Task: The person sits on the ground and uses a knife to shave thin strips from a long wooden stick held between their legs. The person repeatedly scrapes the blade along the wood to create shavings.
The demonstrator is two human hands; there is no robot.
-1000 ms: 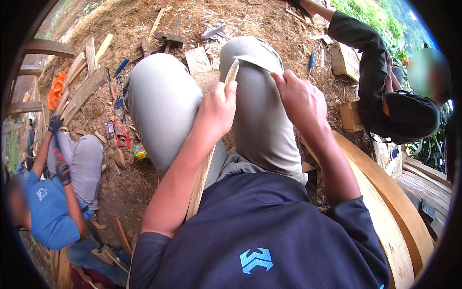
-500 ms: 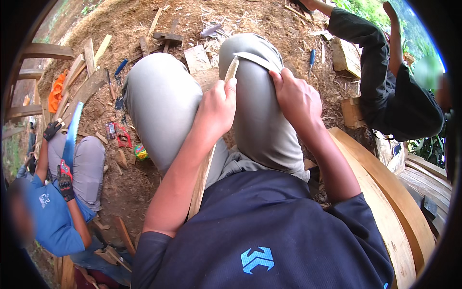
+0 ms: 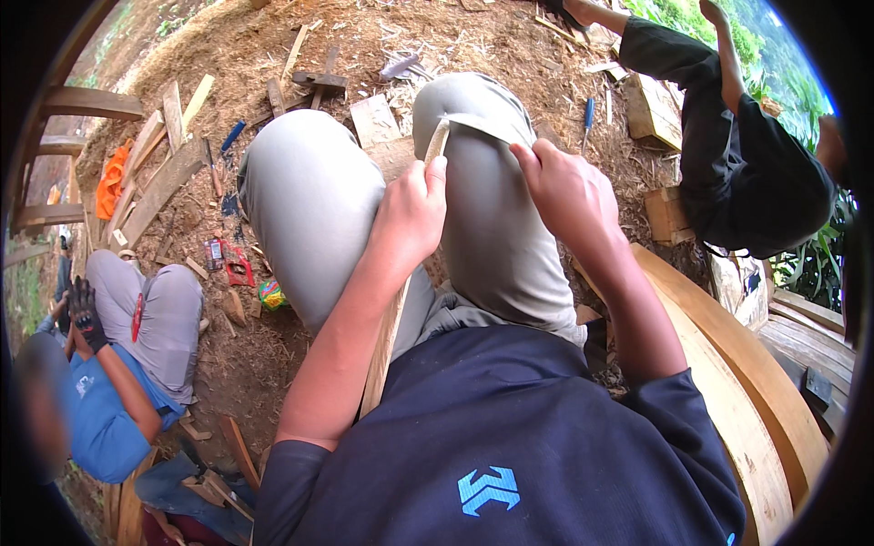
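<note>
Stick (image 3: 439, 143) along left edge of right knee (image 3: 473, 96); left hand (image 3: 412, 211) clamped below its tip. Right hand (image 3: 575, 193), right of knee, clenched on knife (image 3: 485, 126), blade over knee. Stick likely light, stiff, fragile at point; grip mid-shaft.

A long, narrow strip of pale, bare wood (image 3: 382, 350) slants through the closed left hand (image 3: 414, 209), its slender, tapering end pointing just past 12 o'clock and its longer part running back to just past 6 o'clock. A thin, gently curved, light grey metal blade (image 3: 481, 125) extends from the right hand (image 3: 575, 191) toward a spot between 9 and 10 o'clock, any handle hidden. Its far end overlaps the strip's tip; whether they touch is unclear.
</note>
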